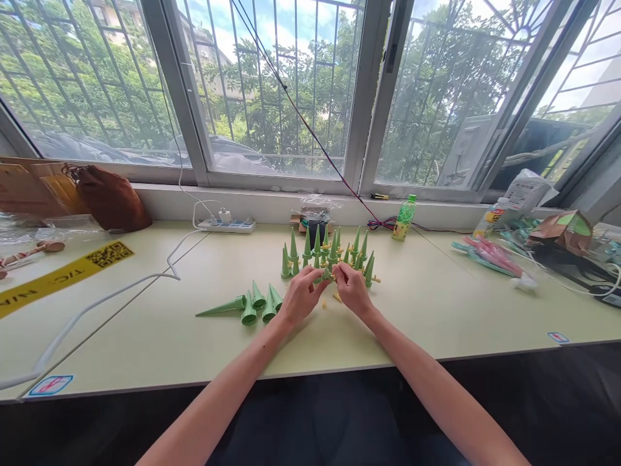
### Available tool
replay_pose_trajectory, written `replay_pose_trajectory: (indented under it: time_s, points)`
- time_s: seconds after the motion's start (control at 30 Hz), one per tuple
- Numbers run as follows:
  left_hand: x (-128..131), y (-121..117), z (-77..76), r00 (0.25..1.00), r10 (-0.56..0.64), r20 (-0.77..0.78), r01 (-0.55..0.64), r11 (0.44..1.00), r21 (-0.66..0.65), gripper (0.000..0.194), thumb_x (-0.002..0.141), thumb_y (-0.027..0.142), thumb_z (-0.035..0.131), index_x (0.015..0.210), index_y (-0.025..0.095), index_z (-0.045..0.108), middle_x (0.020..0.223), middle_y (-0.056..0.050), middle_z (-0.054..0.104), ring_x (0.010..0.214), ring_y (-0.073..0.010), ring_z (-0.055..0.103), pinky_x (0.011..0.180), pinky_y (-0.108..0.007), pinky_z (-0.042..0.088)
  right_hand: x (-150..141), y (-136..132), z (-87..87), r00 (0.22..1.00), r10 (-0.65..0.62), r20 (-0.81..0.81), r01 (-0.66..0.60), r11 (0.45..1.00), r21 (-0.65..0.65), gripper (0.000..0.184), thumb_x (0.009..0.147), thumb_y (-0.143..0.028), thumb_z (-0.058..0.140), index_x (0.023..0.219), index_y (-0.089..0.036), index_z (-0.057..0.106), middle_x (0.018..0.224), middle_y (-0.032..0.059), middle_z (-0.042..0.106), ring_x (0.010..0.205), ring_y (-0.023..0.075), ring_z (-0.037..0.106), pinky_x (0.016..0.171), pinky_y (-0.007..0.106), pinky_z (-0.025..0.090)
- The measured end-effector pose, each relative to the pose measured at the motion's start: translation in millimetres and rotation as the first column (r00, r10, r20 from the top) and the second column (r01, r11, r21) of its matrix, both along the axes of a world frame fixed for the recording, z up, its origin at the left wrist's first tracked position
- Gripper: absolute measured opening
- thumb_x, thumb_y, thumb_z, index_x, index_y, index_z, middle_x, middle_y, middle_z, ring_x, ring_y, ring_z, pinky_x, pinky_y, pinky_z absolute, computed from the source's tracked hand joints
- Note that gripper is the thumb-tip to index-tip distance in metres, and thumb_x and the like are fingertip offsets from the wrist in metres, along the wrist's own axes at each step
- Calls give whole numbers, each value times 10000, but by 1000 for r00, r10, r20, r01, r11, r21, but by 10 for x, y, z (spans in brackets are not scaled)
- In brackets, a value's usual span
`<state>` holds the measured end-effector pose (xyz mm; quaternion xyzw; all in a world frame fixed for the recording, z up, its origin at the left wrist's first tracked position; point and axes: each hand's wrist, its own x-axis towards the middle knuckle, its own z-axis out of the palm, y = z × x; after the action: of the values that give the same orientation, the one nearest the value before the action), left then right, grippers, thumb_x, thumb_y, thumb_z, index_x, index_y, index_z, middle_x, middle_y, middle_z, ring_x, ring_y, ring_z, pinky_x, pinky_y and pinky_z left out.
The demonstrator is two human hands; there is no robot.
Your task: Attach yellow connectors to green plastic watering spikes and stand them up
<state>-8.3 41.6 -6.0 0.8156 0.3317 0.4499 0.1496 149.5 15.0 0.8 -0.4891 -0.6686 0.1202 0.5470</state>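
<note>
Five pointy green plastic cones [248, 313] sit at my left; more standing cones [294, 247] are ahead. Arms stretched forward, my left hand [301, 296] pinches one green cone [326, 274], my right hand [354, 290] one small yellow piece [334, 277].

left hand [301, 296] holds a green cone [326, 275] beside right hand [353, 289], before upright cones [307, 248].

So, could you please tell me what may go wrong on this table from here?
The left hand is close to the upright, pointed green plastic cones, so a bump might topple some. The left forearm could push the loose, hollow green cones near it. The small, loose yellow pieces lying near the right hand might get swept aside.
</note>
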Motion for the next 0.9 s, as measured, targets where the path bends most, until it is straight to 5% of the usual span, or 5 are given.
replay_pose_trajectory:
  time_s: [0.17,0.4,0.67,0.9]
  points:
    - [16,-43,75,998,30,49,-26,997,-68,369,951,465,430,1070,188,642,956,-52,652,507,-79,490,569,-241,439,28,-5,8,998,-35,-51,36,999,25,334,972,-407,391,716,-201,447,552,-56,351,502,106,314,516,236,278]
    - [17,-99,169,1000,18,5,-16,942,-334,684,943,583,302,503,179,636,423,-13,513,502,-145,535,614,-262,422,19,-22,17,996,89,-24,-89,996,21,341,950,-433,432,719,-190,493,582,-44,390,519,101,327,520,234,298]
    - [-4,-94,132,997,-80,21,79,849,-522,717,927,625,265,782,139,772,332,10,468,463,-168,535,746,-310,443,23,-33,31,985,154,-80,-156,987,-26,346,930,-473,454,744,-189,520,560,-42,417,492,99,357,491,232,316]
    - [-10,-93,128,993,-102,54,115,813,-571,715,921,633,284,817,118,768,363,-3,503,412,-139,481,588,-274,406,14,-49,49,983,154,-100,-157,988,-16,335,919,-468,477,742,-189,528,565,-35,456,497,103,404,500,232,353]
